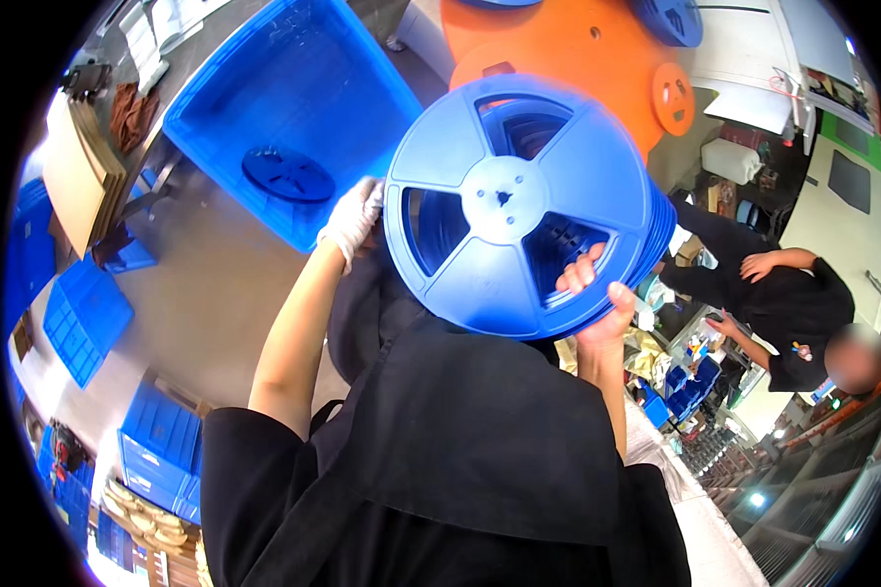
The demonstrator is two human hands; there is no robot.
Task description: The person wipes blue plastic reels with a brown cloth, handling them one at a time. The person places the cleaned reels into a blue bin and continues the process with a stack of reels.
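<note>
A stack of blue plastic reels [452, 262] is held up in front of my body, its top reel facing me with open windows around a pale hub. My left hand [353, 217], in a white glove, is closed at the stack's left edge; its fingertips are partly hidden there. On the lower right, my bare right hand [602, 305] grips the stack, fingers in a window and thumb on the rim. Beyond my left hand is a large blue bin [198, 82] with a dark blue reel [286, 174] lying inside.
A big orange disc [568, 39] carrying blue reels and a small orange reel [672, 99] stands ahead. To the right, another person [798, 298] in black is at a cluttered workplace. Cardboard sheets [80, 176] and blue crates [86, 321] are at the left.
</note>
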